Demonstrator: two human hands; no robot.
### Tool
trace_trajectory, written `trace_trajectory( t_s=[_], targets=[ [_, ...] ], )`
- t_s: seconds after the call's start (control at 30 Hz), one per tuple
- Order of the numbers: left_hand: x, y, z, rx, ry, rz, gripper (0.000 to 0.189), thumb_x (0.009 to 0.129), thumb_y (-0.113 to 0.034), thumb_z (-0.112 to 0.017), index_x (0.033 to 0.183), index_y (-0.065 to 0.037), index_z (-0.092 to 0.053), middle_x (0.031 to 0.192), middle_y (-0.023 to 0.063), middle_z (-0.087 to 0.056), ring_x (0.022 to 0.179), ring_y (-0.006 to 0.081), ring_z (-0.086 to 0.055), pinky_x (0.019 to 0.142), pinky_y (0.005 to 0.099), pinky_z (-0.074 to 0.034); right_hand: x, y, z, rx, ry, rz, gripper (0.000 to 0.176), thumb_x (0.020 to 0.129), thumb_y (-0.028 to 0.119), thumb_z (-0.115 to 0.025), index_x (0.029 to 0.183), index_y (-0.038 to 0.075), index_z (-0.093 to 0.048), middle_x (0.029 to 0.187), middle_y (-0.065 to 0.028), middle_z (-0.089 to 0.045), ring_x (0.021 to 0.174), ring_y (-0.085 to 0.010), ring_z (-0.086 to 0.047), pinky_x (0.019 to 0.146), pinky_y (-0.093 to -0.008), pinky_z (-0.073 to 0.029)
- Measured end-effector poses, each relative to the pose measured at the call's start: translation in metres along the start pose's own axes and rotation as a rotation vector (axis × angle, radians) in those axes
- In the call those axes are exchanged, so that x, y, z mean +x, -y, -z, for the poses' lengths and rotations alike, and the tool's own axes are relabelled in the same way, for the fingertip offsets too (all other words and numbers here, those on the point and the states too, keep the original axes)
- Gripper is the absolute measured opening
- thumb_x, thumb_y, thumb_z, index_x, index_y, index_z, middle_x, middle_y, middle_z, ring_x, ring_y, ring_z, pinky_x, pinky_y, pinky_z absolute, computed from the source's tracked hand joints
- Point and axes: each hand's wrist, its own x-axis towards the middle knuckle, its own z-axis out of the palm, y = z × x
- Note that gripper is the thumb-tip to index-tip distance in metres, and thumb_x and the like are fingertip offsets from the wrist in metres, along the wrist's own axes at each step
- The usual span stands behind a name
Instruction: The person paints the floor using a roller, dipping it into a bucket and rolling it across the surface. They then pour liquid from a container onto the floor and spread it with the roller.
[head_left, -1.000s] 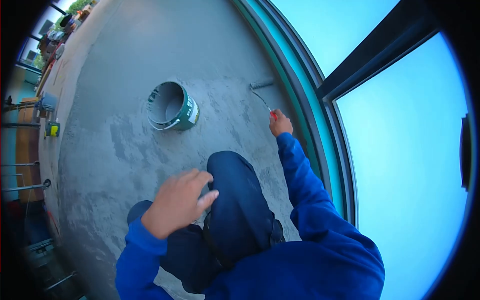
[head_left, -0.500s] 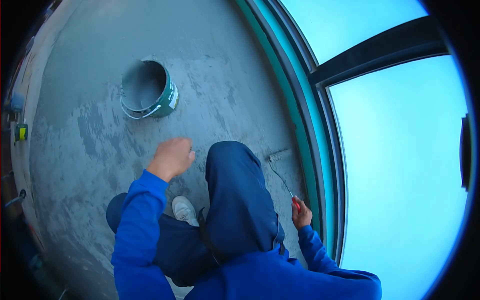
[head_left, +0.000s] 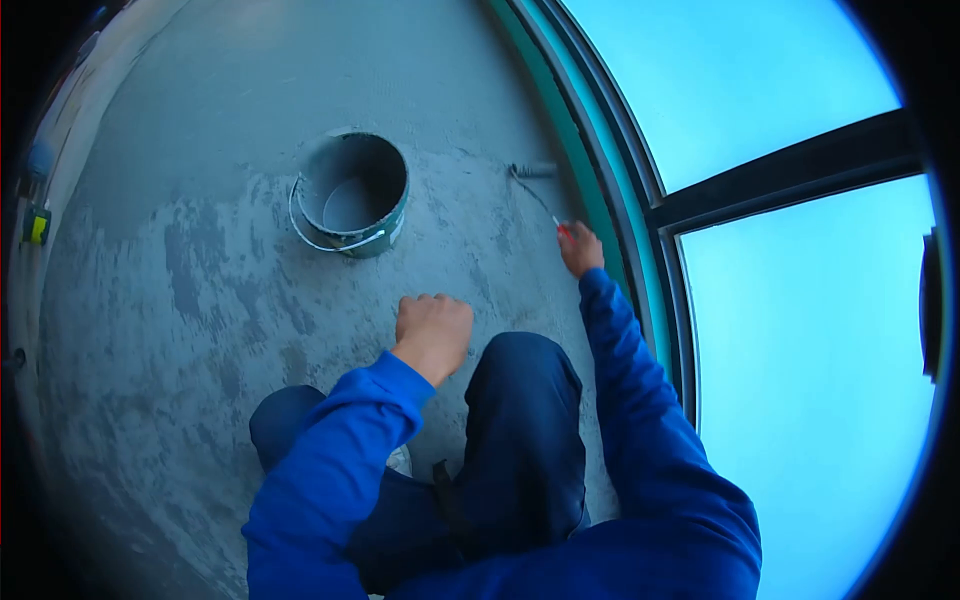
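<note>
My right hand (head_left: 580,249) is wrapped round the red handle of a paint roller (head_left: 533,171), whose roller head lies on the grey floor (head_left: 240,300) close to the window's base. Just above my knees, my left hand (head_left: 434,330) is held with its fingers curled down; whatever they hold, if anything, is hidden. Beyond that hand stands a dark green bucket (head_left: 372,240), upright, with grey material inside and its wire handle hanging down the near side.
On the right runs a window with a dark frame (head_left: 790,170) and a teal sill strip (head_left: 600,190). A yellow and black item (head_left: 37,226) sits at the far left edge. My bent knees (head_left: 525,390) are in the lower middle.
My right hand has moved forward with the roller, its head now farther up along the window. My left hand has shifted right in view. The bucket appears farther right and slightly lower.
</note>
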Motion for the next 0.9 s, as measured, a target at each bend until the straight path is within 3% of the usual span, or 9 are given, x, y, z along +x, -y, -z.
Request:
trace_trajectory(
  t_s=[0.1,0.27,0.43,0.5,0.6,0.67,0.8,0.9],
  targets=[
    [-0.019,-0.001,-0.003,0.035,-0.124,-0.012,0.019,0.078,-0.02,-0.063,0.091,-0.006,-0.064,0.091,0.0123,-0.065,0.088,0.0281,-0.063,0.074,0.0413,-0.047,0.09,0.052,0.007,0.026,0.063,-0.065,0.024,0.079,0.03,-0.065,0.1,0.019,-0.069,0.106,-0.0156,-0.066,0.1,-0.0353,-0.062,0.087,-0.0442,-0.049],
    [-0.059,-0.013,-0.007,0.043,-0.164,0.02,0.016,0.076,-0.016,-0.062,0.087,-0.005,-0.063,0.086,0.0118,-0.064,0.085,0.0272,-0.063,0.072,0.0413,-0.047,0.178,0.114,-0.009,-0.046,0.112,-0.144,0.026,0.079,0.025,-0.062,0.103,0.016,-0.069,0.111,-0.015,-0.065,0.105,-0.0328,-0.061,0.09,-0.0419,-0.048],
    [-0.07,-0.015,-0.024,0.031,-0.121,0.0,0.014,0.074,-0.012,-0.06,0.086,-0.005,-0.064,0.085,0.0121,-0.064,0.082,0.0275,-0.064,0.068,0.0412,-0.048,0.184,0.119,-0.027,0.01,0.135,-0.177,0.028,0.079,0.024,-0.061,0.105,0.017,-0.068,0.114,-0.0161,-0.063,0.107,-0.0334,-0.06,0.092,-0.0412,-0.047],
    [-0.064,-0.016,-0.027,0.017,-0.088,-0.005,0.014,0.074,-0.012,-0.06,0.085,-0.005,-0.064,0.085,0.0124,-0.065,0.083,0.0279,-0.064,0.069,0.0412,-0.047,0.167,0.083,-0.03,-0.001,0.11,-0.124,0.029,0.08,0.026,-0.06,0.107,0.017,-0.066,0.112,-0.0171,-0.063,0.104,-0.0358,-0.06,0.09,-0.0433,-0.048],
    [-0.046,-0.009,-0.022,0.004,-0.11,-0.029,0.012,0.074,-0.011,-0.06,0.084,-0.006,-0.065,0.086,0.0128,-0.065,0.084,0.0284,-0.064,0.069,0.0415,-0.047,0.085,0.018,-0.022,-0.042,0.0,0.21,0.025,0.083,0.031,-0.059,0.1,0.013,-0.066,0.102,-0.0179,-0.063,0.093,-0.0386,-0.061,0.08,-0.0472,-0.05],
    [-0.03,-0.003,-0.02,-0.018,-0.128,-0.05,0.012,0.075,-0.011,-0.06,0.084,-0.006,-0.065,0.086,0.013,-0.065,0.085,0.0289,-0.064,0.07,0.0419,-0.047,0.0,-0.023,0.0,-0.001,-0.023,0.341,0.028,0.081,0.025,-0.062,0.104,0.009,-0.064,0.102,-0.0166,-0.064,0.093,-0.037,-0.061,0.082,-0.0448,-0.05],
    [0.007,0.015,-0.017,-0.078,-0.095,-0.08,0.012,0.076,-0.012,-0.059,0.085,-0.007,-0.065,0.088,0.0126,-0.065,0.086,0.0297,-0.064,0.072,0.0429,-0.047,-0.173,-0.034,0.084,0.101,0.197,0.028,0.029,0.081,0.018,-0.061,0.107,0.006,-0.064,0.097,-0.0188,-0.065,0.091,-0.0379,-0.062,0.078,-0.0418,-0.05],
    [0.027,0.024,-0.02,-0.069,-0.064,-0.083,0.012,0.076,-0.01,-0.059,0.082,-0.011,-0.069,0.088,0.0095,-0.068,0.086,0.0283,-0.065,0.072,0.0413,-0.047,-0.271,-0.031,0.131,0.124,0.307,-0.262,0.031,0.081,0.017,-0.061,0.11,0.005,-0.064,0.097,-0.0189,-0.066,0.091,-0.0324,-0.065,0.078,-0.0377,-0.05]
  ],
)
